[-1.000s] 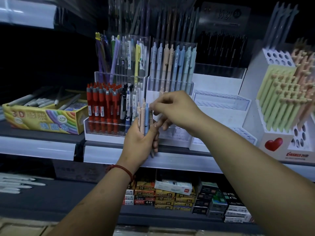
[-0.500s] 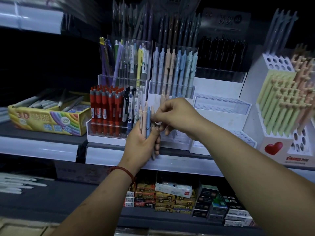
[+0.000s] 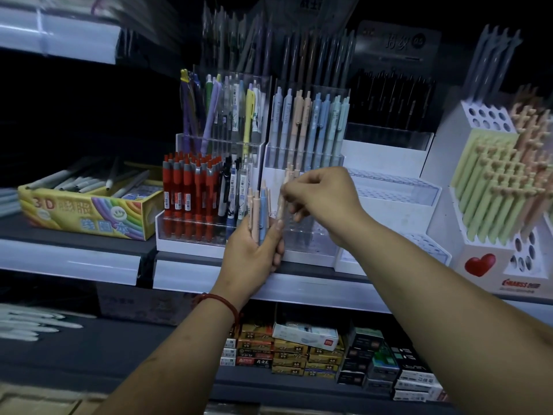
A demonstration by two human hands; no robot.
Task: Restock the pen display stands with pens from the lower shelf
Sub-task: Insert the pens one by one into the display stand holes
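Note:
My left hand (image 3: 254,250) grips a bundle of pastel pens (image 3: 258,209), peach and blue, held upright in front of the clear tiered display stand (image 3: 311,238). My right hand (image 3: 324,199) pinches one peach pen (image 3: 280,205) just right of the bundle, in front of the stand's lower tier. The stand's upper tier holds a row of pastel blue and peach pens (image 3: 311,121). A few peach pen tops show behind my right hand's fingers in the middle tier.
Left of it is a stand of red pens (image 3: 188,190) and mixed pens. A yellow 3D box (image 3: 89,214) lies further left. A white stepped stand (image 3: 392,187) and a heart-marked stand of green and peach pens (image 3: 502,187) are right. Small boxes (image 3: 299,351) fill the lower shelf.
My right hand has drawn one peach pen slightly away from the bundle to the right. My head has moved, so the shelf sits a little lower in view.

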